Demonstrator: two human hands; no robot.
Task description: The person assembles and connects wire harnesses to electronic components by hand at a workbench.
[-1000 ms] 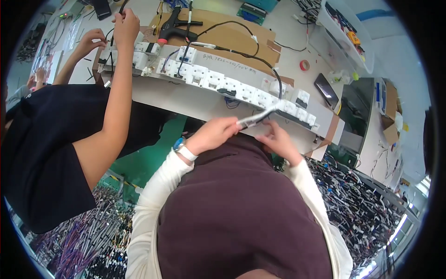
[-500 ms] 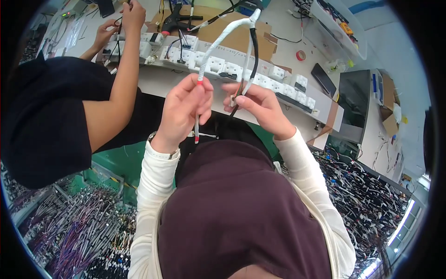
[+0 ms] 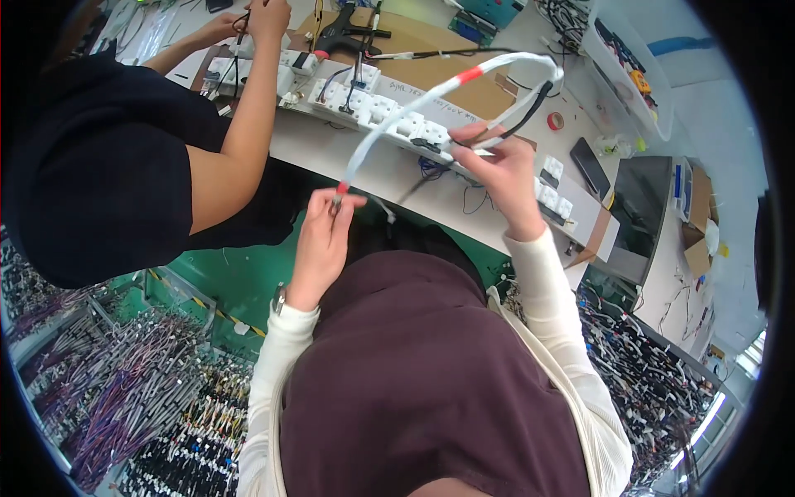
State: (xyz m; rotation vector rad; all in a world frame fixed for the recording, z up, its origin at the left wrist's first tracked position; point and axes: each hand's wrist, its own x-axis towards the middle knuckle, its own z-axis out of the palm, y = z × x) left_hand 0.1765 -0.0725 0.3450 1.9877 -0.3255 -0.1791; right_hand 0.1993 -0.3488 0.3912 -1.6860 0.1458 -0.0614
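Note:
A white-wrapped wire harness [image 3: 425,98] with red bands arches between my two hands. My left hand [image 3: 321,244] pinches its lower end just below a red band. My right hand [image 3: 507,172] grips the other branches of the harness, one white and one black [image 3: 532,112], near their ends. At the upper right the harness bends sharply back toward my right hand. Dark wire tails, blurred, hang below the right hand. Behind the harness runs a row of white socket-like blocks [image 3: 377,110] on the table edge; my right fingers overlap it in view.
At left, a co-worker's arm [image 3: 240,157] reaches over the table. Beyond the blocks lie a black gun-shaped tool [image 3: 338,37] and cardboard [image 3: 422,29]. A red tape roll [image 3: 555,121], a phone [image 3: 589,166] and a clear bin [image 3: 598,62] are at right. Wire bundles [image 3: 141,398] fill lower racks.
My hands have moved apart, the left downward and the right to the right. The harness has swung from a tall narrow bend into a wider arch, showing another red band.

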